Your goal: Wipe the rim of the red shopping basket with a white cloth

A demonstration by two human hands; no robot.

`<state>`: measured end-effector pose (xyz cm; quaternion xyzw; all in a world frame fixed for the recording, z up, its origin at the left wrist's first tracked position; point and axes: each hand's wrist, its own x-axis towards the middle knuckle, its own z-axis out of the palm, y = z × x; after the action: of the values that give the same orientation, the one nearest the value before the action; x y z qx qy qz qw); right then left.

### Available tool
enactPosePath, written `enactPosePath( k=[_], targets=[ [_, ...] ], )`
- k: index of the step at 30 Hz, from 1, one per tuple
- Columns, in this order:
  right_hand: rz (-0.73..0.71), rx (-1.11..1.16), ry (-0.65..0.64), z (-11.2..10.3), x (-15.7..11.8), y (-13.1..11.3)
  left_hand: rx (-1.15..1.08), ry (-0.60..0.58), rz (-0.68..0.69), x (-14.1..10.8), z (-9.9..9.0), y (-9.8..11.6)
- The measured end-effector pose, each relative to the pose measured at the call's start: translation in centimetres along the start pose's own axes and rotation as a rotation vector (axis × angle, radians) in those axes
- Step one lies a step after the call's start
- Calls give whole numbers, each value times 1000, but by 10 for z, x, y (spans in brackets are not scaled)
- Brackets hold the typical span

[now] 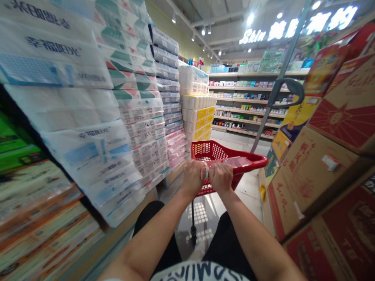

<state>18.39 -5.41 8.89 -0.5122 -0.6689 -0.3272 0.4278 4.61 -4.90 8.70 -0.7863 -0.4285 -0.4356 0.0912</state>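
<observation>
While two hands point(193, 178) point(222, 176) grip one handle point(249, 168), one cart point(209, 148) stands ahead.

Red cart point(246, 168): 1
Left hand point(193, 178) + right hand point(222, 177) on cart: 2
Lit sign point(277, 31) beyond cart: 1
Loop handle point(273, 95) up-right of cart: 1

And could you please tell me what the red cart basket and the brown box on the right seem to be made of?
Cart basket: probably moulded plastic with a smooth, slightly shiny finish, judging by its even red colour, rounded rim and regular holes.
Brown box: most likely cardboard, rather matte, given its flat brown faces and red print.
</observation>
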Motion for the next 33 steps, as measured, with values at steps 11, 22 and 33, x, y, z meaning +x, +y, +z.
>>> enactPosePath(
  k=[11,22,33],
  targets=[
    [4,-1,14,5,0,2,-110,-257,31,36,-41,26],
    [46,38,-11,2,2,-2,191,-198,87,35,-11,17],
    [29,22,-78,-1,1,-5,152,-61,194,15,-7,0]
  ],
)
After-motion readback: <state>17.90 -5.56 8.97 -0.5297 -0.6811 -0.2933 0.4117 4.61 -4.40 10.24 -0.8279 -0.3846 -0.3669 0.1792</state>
